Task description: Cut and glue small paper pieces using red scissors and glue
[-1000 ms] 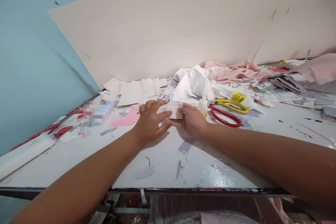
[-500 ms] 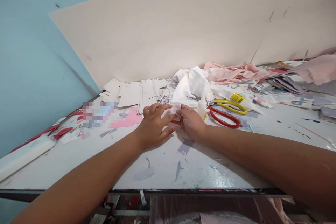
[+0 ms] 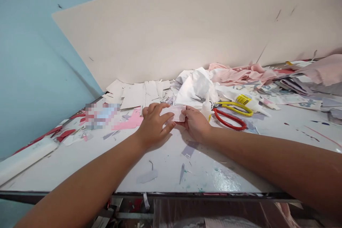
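The fingers of your right hand [image 3: 197,124] pinch the right end of a small white piece [image 3: 177,113], with the thumb on top. The fingers of your left hand [image 3: 153,125] are spread, and they reach over the left end of it. You can't tell from here if they grip it or just rest there. The piece is in the middle of the table [image 3: 171,171], between your two hands.

What could go wrong? The piece looks thin and soft, so it may bend or crease if your hands push toward each other. It may twist if one hand pulls harder. If your left fingers only rest there, that end may slip out.

Look right, too. The white bottle [image 3: 206,109] is just beside your right hand. A quick move to the right could knock it over. If there is stuff inside, it might spill. The scissors [image 3: 226,103] lie close by on the right, with their tips pointing left, past the bottle. If you reach far without looking, you could poke a finger. A purple scrap [image 3: 189,150] lies near your right wrist, so your arm could drag it along.
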### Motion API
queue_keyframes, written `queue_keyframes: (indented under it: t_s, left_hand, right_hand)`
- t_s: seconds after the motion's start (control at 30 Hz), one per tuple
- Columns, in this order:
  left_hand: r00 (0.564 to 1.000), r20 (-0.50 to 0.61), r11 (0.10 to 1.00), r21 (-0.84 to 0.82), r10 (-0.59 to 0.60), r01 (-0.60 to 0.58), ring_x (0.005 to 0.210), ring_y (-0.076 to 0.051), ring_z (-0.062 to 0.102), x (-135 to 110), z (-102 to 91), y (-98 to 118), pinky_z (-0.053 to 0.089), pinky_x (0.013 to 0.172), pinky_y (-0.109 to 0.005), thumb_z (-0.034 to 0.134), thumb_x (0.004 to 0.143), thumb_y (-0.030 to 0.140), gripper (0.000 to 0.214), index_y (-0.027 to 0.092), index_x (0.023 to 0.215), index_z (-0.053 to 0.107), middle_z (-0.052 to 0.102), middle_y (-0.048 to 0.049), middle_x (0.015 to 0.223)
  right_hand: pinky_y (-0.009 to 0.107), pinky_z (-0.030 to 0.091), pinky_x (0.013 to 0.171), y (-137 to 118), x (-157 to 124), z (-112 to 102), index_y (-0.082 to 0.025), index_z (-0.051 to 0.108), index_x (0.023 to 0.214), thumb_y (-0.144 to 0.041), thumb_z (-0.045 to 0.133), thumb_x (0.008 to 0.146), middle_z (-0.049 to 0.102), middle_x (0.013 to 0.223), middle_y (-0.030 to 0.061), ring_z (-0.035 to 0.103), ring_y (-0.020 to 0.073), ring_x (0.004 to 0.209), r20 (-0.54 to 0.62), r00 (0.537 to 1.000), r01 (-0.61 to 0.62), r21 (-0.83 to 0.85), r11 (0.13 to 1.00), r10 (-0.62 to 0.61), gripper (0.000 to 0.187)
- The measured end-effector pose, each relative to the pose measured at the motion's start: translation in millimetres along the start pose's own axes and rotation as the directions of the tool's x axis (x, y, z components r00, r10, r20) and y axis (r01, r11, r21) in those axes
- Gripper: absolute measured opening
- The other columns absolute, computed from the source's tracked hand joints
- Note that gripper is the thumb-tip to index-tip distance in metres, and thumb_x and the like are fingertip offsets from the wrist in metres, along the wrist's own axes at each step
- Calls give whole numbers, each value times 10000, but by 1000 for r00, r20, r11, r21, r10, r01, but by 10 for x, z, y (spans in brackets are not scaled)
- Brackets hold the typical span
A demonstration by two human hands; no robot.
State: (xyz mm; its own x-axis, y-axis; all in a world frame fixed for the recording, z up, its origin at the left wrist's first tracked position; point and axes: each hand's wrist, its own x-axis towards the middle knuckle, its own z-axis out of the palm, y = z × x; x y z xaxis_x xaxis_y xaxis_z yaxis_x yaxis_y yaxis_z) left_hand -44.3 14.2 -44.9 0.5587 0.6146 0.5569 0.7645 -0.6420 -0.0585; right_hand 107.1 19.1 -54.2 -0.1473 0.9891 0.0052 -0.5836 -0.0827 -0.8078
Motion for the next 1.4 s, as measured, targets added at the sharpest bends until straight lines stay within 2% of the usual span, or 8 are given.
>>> queue_keyframes:
  t_s: [0.1, 0.53, 0.83, 1.07, 1.13, 1.3, 1.4]
  left_hand:
    - [999, 40, 999, -16, -28, 29, 1062, -268, 344, 0, 3, -31, 252, 827, -443, 414, 831, 390, 295, 248, 911, 660, 472, -68, 1222]
    - [997, 73, 999, 4, 38, -38, 1048, -274, 340, 2, -23, 37, 245, 816, -449, 422, 823, 398, 316, 242, 996, 635, 467, -67, 1268]
    - [990, 96, 994, -5, 108, -108, 1067, -282, 335, -3, -15, 81, 258, 821, -439, 434, 813, 409, 345, 267, 1073, 611, 445, -67, 1289]
    - [980, 153, 992, -49, 123, -117, 1077, -282, 310, 8, -24, 117, 261, 852, -440, 442, 801, 439, 353, 295, 1082, 601, 379, -52, 1331]
    - [984, 144, 993, -65, 106, -98, 1070, -274, 317, 15, -44, 117, 263, 845, -431, 435, 807, 446, 360, 299, 1095, 592, 382, -51, 1327]
    - [997, -5, 997, 13, -74, 74, 1049, -270, 328, 26, -57, 47, 239, 797, -433, 385, 840, 437, 340, 290, 1030, 626, 447, -45, 1278]
    - [997, 33, 996, 45, -73, 72, 1047, -273, 320, 27, -31, 3, 234, 788, -439, 379, 839, 448, 345, 297, 1041, 614, 435, -35, 1299]
  right_hand:
    - [323, 492, 630, 6, 11, -6, -205, 545, 738, -101, 456, 652, 587, 701, 16, 570, 159, 647, -1, 1000, 7, 14, 1000, -7, 161]
    - [303, 474, 582, -23, -15, 8, -216, 533, 691, -93, 461, 626, 555, 635, 11, 557, 171, 651, -31, 999, -16, 4, 1000, 16, 157]
    - [274, 455, 612, -18, -15, 2, -198, 528, 696, -102, 470, 617, 543, 611, -17, 527, 128, 605, -45, 999, 2, -25, 1000, -3, 137]
    - [211, 399, 507, -8, -19, -6, -184, 534, 703, -124, 472, 614, 464, 503, -61, 441, 80, 480, -43, 999, 12, -41, 999, -14, 124]
    - [222, 417, 517, -4, -17, -7, -192, 532, 703, -121, 470, 613, 482, 522, -53, 465, 90, 501, -53, 998, 18, -32, 999, -19, 131]
    - [291, 483, 573, 4, 7, -25, -220, 533, 684, -106, 475, 618, 544, 640, -9, 555, 150, 644, -78, 997, 23, -10, 1000, -24, 144]
    - [310, 495, 572, 1, 11, -36, -226, 542, 685, -102, 485, 620, 535, 634, 1, 569, 170, 673, -83, 996, 24, -12, 1000, -25, 152]
